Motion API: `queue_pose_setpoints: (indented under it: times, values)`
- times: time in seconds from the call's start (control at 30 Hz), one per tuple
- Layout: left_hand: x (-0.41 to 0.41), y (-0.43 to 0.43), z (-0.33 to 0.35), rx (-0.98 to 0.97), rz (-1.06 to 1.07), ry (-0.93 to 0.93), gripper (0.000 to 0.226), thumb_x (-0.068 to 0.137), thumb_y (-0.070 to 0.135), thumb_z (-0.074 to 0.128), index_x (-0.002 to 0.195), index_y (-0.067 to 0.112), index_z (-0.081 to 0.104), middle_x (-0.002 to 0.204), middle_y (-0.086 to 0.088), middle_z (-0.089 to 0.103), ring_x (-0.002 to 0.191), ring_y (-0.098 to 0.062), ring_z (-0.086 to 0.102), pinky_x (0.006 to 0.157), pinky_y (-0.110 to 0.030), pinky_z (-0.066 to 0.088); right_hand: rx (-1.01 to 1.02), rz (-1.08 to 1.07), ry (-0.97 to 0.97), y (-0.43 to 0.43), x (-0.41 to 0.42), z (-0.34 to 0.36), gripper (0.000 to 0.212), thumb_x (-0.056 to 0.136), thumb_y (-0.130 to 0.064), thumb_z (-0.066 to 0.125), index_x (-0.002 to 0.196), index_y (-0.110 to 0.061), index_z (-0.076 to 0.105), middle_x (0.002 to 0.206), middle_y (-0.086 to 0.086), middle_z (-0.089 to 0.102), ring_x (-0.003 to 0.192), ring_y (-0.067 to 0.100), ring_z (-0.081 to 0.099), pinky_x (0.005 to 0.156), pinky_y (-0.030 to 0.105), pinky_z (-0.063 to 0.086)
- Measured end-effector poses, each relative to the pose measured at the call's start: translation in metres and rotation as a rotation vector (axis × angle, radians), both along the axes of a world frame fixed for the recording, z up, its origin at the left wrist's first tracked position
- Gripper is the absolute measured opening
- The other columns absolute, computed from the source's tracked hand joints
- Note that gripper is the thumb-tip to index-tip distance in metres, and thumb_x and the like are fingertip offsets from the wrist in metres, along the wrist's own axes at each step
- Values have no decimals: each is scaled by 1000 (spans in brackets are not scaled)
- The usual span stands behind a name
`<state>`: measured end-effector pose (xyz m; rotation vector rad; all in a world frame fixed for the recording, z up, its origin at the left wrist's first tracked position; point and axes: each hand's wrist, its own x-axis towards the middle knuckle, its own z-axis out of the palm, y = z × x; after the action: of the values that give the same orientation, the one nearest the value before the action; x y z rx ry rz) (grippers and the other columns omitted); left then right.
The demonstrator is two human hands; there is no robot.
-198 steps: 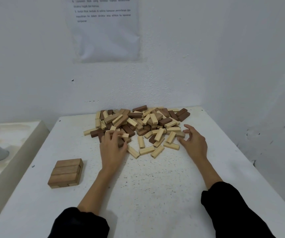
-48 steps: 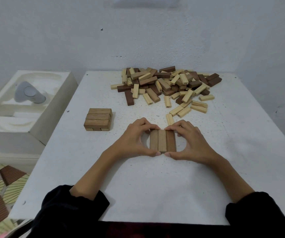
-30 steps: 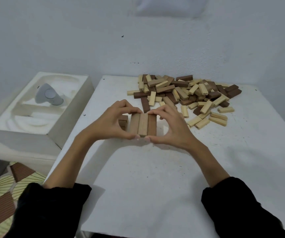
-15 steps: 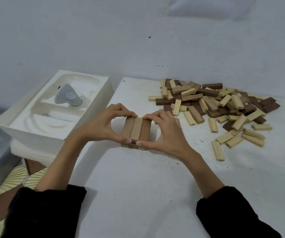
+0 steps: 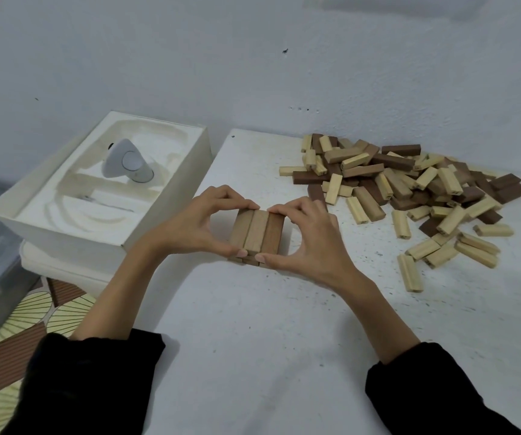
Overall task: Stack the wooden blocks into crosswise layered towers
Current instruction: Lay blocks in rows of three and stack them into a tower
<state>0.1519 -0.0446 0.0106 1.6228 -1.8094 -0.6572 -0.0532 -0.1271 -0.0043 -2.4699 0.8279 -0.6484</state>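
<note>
Three blocks (image 5: 256,231) pinched side by side between the left hand (image 5: 196,226) and right hand (image 5: 311,238) sit on a lower layer near the surface's (image 5: 253,324) left edge, needing release, then more from the pile (image 5: 403,186).

1. A white, rough-plastered wall (image 5: 190,58) ran behind the scene, marked with a few small dark specks.
2. The white worktop (image 5: 253,324) stood against it, its surface speckled with fine dark flecks.
3. Left of the worktop sat an open white box (image 5: 165,221) with a moulded insert holding a pale grey object (image 5: 127,163).
4. The floor (image 5: 17,334) below showed a brown and yellow fan-patterned covering.
5. The light was soft and even.
</note>
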Motion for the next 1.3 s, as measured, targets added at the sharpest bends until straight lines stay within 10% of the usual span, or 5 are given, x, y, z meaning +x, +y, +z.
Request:
queue_pose_setpoints:
  times: [1.3]
  values:
    - [-2,5,-4,88,40,109,73,55,50,77,124,35,55,119,25,55,120,-3,46,102,-27,37,305,-2,-67,-1,-20,-2,75,56,-60,70,125,-37,51,115,-16,45,113,9,39,101,43,34]
